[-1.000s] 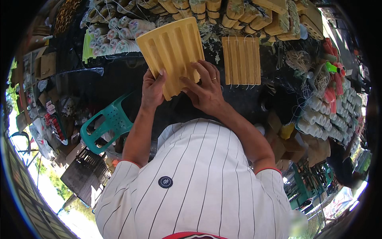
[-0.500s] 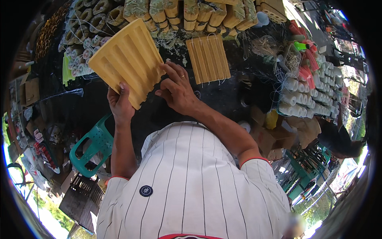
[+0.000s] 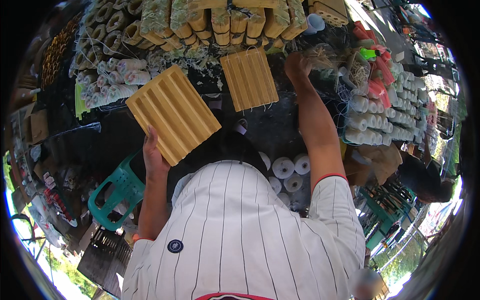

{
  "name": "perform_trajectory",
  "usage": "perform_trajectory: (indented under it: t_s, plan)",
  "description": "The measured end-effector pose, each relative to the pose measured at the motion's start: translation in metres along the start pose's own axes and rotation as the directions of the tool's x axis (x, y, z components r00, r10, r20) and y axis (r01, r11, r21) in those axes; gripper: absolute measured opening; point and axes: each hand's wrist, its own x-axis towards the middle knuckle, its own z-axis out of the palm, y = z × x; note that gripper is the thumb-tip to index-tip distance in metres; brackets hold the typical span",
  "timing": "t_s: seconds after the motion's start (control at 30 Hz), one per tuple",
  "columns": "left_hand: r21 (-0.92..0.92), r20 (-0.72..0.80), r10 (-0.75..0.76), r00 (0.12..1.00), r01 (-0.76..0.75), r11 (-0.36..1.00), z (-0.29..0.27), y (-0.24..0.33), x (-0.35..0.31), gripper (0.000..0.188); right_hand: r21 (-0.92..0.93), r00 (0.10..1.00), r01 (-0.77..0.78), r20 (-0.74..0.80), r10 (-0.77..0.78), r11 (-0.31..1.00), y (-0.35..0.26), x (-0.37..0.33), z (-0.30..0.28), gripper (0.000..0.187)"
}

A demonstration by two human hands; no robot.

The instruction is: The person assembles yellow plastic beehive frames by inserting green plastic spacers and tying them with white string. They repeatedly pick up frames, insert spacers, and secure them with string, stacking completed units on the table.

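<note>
A square yellow panel with deep parallel grooves (image 3: 175, 115) is tilted in my left hand (image 3: 156, 157). The thumb lies on its grooved face, and the other fingers are behind it. My right hand (image 3: 297, 66) reaches far out on the right, beside a clump of pale loose strands (image 3: 322, 56); its fingers are bent away and mostly hidden. Between the hands, a second grooved panel with white strings along its grooves (image 3: 249, 80) lies on the dark table (image 3: 112, 114).
Bundled yellow blocks (image 3: 220, 25) line the far side. Wrapped rolls (image 3: 115, 77) sit at the left, stacked white spools (image 3: 372, 122) and a lime-green object (image 3: 367, 53) at the right. More thread cones (image 3: 283, 167) stand below; a green plastic chair (image 3: 115, 195) is at lower left.
My right hand has left the held panel and swung right to the pale strands. The panel, still in my left hand, has come lower and turned more face-up.
</note>
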Motion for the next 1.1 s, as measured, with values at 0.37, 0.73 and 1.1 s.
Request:
perform_trajectory:
  t_s: [0.37,0.73,1.1]
  plan:
    - [-0.047,0.204,0.062,0.977,-0.054,0.997,0.037,0.006,0.013,0.064,0.098,0.984,-0.010,-0.176,0.027,0.995,0.001,-0.066,-0.058,0.036]
    - [-0.046,0.137,0.130,0.982,-0.125,0.991,0.065,0.023,0.022,0.054,0.979,0.917,-0.173,0.199,-0.346,0.105,0.030,-0.223,-0.058,0.030]
    - [0.098,0.102,0.281,0.954,-0.291,0.952,0.093,0.049,0.012,0.051,0.878,0.652,0.250,0.158,-0.741,0.407,-0.076,-0.265,-0.141,0.024]
